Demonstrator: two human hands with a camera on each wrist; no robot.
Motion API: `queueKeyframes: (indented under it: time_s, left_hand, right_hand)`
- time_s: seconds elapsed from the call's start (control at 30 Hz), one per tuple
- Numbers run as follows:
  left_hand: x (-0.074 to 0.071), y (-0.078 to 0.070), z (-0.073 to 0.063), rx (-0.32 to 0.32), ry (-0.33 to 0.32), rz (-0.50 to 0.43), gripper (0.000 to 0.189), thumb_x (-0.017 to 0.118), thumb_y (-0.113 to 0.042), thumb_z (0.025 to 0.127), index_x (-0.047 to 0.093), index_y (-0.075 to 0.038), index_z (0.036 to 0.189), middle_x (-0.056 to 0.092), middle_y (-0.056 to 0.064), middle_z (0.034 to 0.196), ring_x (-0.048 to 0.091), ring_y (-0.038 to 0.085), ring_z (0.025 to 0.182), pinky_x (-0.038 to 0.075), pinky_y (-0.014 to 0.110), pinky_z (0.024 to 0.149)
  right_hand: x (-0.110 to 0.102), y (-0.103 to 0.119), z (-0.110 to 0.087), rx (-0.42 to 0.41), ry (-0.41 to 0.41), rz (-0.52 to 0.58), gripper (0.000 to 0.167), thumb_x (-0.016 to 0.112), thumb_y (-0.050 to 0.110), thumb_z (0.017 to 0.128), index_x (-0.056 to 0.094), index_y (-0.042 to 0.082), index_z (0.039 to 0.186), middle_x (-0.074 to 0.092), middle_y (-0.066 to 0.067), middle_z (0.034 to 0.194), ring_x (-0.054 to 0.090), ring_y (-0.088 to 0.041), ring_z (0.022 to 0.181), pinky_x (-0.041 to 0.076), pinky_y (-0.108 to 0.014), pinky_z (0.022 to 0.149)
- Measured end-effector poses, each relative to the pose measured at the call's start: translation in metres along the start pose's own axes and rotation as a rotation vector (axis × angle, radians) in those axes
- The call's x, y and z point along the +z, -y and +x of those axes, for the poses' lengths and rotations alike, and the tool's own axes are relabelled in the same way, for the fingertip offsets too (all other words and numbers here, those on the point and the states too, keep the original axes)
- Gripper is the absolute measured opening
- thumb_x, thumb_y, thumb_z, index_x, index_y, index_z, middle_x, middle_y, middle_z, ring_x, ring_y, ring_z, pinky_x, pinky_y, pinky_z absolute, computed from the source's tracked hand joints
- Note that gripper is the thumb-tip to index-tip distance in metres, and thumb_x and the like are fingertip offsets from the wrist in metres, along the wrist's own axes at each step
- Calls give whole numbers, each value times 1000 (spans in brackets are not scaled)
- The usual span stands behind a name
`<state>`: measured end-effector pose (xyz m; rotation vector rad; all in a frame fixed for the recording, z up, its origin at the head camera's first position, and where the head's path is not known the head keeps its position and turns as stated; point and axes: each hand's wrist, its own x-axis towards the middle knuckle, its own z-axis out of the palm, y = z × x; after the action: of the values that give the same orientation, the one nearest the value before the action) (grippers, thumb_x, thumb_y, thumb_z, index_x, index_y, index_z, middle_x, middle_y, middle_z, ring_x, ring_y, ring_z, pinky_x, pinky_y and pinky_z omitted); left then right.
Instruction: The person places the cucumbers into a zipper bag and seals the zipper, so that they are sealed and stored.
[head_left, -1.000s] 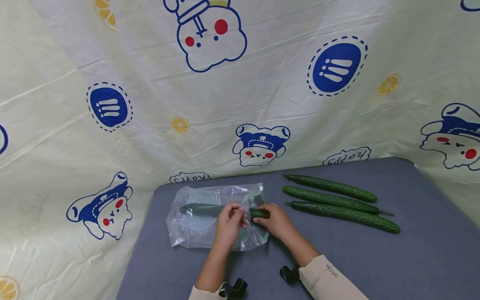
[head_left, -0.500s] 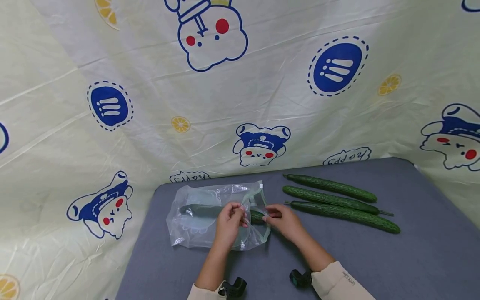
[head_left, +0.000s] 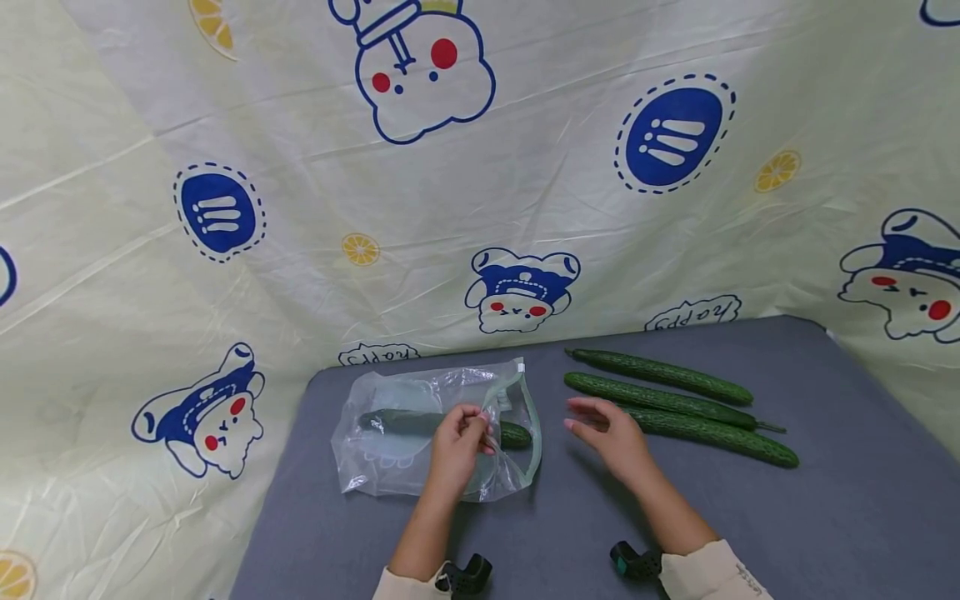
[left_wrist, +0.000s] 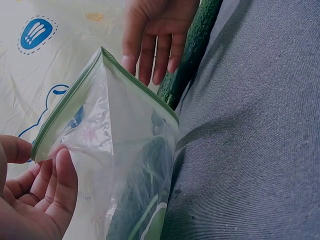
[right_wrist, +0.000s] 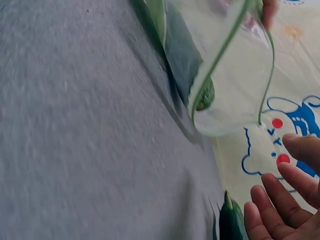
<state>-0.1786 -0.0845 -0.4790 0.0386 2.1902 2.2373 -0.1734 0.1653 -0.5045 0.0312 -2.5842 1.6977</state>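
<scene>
A clear zip bag point(head_left: 352, 458) with a pale green zip edge lies on the table, its mouth spread toward the right. Inside it is one long dark green cucumber point(head_left: 514, 435), its end showing at the mouth. My left hand point(head_left: 456, 446) pinches the bag's upper lip and holds it raised; the left wrist view shows thumb and finger at the green zip edge point(left_wrist: 70, 102). Apart from the bag, my right hand point(head_left: 615, 440) has loosely spread fingers with nothing in them. It overlaps the near ends of the loose cucumbers in the head view.
Three loose cucumbers lie side by side to the right: a far one point(head_left: 667, 373), a middle one point(head_left: 660, 396) and a near one point(head_left: 712, 433). They rest on a grey cloth-covered table point(head_left: 847, 517). A printed pale sheet point(head_left: 300, 183) hangs behind the table's back edge.
My right hand has let go of the cucumber's end at the bag mouth and moved right toward the loose cucumbers. My left hand has stayed on the bag's lip.
</scene>
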Motion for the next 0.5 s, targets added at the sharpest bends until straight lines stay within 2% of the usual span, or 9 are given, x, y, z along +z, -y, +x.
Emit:
queueKeyframes:
  time_s: [0.17, 0.33, 0.4, 0.5]
  left_hand:
    - [0, -1, 0, 4, -5, -1, 18, 58, -4, 99, 57, 11, 109, 63, 8, 82, 59, 9, 63, 58, 23, 59]
    - [-1, -1, 0, 3, -8, 7, 17, 58, -4, 99, 58, 10, 108, 63, 7, 82, 59, 9, 63, 58, 23, 58]
    - [-1, -2, 0, 1, -9, 9, 18, 59, -5, 99, 58, 10, 109, 63, 8, 82, 59, 10, 63, 58, 23, 59]
    - [-2, -4, 0, 2, -13, 11, 18, 59, -5, 99, 58, 10, 109, 64, 11, 83, 59, 10, 62, 58, 23, 59]
  right_hand:
    - [-14, -4, -1, 28, -19, 10, 49, 70, 33, 99, 60, 8, 140, 63, -16, 138, 62, -32, 124, 54, -19, 89]
    - [-29, -8, -4, 54, -49, -10, 54, 68, 39, 100, 57, 9, 144, 61, -16, 141, 60, -32, 126, 52, -14, 87]
    - [-36, -9, -5, 58, -60, -32, 55, 67, 41, 100, 57, 9, 144, 59, -16, 143, 59, -33, 127, 53, -18, 89]
    - [-45, -11, -5, 56, -73, -67, 57, 66, 44, 100, 56, 9, 145, 56, -17, 146, 58, -35, 129, 56, -33, 96]
